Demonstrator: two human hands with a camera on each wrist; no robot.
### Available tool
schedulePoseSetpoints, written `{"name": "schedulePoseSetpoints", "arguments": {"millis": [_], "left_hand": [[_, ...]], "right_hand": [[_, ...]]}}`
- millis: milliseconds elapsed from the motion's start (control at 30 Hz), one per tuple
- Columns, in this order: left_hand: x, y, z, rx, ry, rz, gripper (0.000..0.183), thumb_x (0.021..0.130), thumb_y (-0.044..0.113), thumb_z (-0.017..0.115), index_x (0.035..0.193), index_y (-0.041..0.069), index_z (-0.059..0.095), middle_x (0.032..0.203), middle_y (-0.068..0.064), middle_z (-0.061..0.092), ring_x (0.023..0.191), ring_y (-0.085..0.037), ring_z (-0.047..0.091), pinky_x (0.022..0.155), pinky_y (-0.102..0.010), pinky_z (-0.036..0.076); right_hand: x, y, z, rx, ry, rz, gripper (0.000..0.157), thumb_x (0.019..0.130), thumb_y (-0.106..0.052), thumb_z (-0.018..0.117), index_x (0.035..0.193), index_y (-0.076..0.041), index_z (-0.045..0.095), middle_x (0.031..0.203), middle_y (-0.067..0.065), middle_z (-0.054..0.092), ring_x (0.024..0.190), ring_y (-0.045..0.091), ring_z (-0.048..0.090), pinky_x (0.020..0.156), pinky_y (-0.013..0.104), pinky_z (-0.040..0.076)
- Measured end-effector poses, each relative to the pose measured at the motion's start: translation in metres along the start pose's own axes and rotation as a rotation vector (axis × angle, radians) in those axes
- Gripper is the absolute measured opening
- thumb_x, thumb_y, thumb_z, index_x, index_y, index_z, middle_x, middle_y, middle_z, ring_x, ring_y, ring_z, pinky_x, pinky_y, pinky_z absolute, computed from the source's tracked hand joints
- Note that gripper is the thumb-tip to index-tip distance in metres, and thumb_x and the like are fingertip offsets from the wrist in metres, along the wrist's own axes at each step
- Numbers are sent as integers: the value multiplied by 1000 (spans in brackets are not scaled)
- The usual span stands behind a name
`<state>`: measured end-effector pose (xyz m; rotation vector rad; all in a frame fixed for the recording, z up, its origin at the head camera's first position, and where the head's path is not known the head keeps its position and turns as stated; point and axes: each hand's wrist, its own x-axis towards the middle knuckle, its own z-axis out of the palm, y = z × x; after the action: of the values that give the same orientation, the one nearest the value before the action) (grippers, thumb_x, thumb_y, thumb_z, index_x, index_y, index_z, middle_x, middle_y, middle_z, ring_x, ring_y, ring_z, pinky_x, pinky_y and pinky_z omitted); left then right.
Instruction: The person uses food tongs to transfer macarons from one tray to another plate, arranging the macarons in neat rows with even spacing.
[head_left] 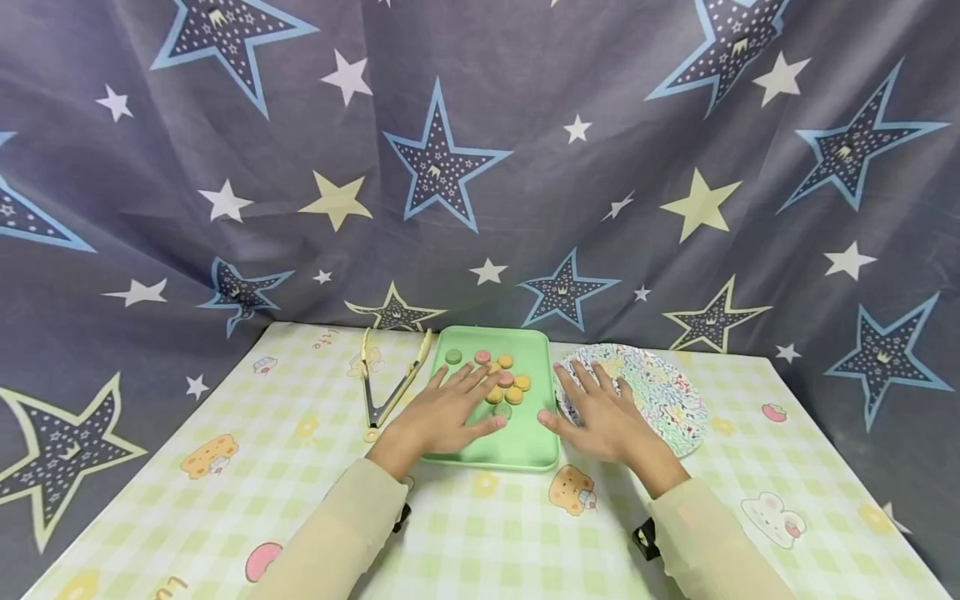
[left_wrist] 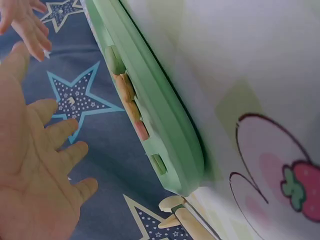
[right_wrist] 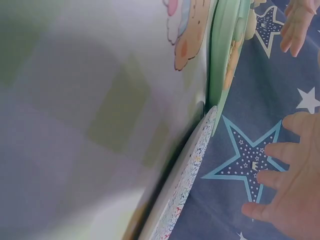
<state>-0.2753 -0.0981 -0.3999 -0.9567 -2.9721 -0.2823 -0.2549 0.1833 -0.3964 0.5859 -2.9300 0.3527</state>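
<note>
My left hand hovers palm down above the left part of a green tray, fingers spread and holding nothing. On the tray lie several small macarons: orange ones such as the orange macaron, pink ones such as the pink macaron, and green ones such as the green macaron. Part of the group is hidden behind my left fingers. My right hand, also spread with nothing in it, is over the left side of a round speckled plate. In the left wrist view, a gap separates my left hand from the tray.
Gold-and-black tongs lie spread on the table left of the tray. A checked cloth with cartoon prints covers the table. Behind the table's far edge hangs a dark star-patterned curtain.
</note>
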Motion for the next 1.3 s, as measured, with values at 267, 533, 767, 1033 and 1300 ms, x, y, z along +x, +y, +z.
{"name": "schedulePoseSetpoints", "arguments": {"millis": [267,533,767,1033,1300], "left_hand": [[2,-7,0,41,28,-48,76,105,62,37,166,23,14,171,-2,13,156,-32,15,122,-58,10],[-2,-24,-5,56,81,-124,77,105,56,45,166,17,19,168,-13,24,152,-39,25,119,-62,18],[-7,-44,-6,26,111,-233,80,104,50,54,166,15,19,166,-17,28,149,-44,29,117,-62,22],[-20,-67,-7,-18,140,-362,81,103,46,57,165,9,20,165,-22,27,145,-51,30,113,-70,22],[-31,-81,-10,-58,125,-460,80,104,44,53,165,8,15,165,-25,23,145,-54,25,111,-71,21]], "right_hand": [[8,9,3,28,24,-30,85,99,-66,50,162,-12,32,161,23,34,147,50,28,112,72,22],[12,25,5,75,31,0,85,99,-61,55,162,-9,31,159,24,37,146,50,30,111,73,23],[11,40,3,142,68,33,79,101,-45,62,160,-2,32,157,28,37,142,54,35,106,75,28],[6,62,-1,229,82,102,78,102,-34,63,160,3,26,156,36,32,141,60,29,110,72,24],[-2,85,-6,300,128,146,76,103,-29,63,157,10,27,154,38,32,143,57,27,115,67,22]]}}
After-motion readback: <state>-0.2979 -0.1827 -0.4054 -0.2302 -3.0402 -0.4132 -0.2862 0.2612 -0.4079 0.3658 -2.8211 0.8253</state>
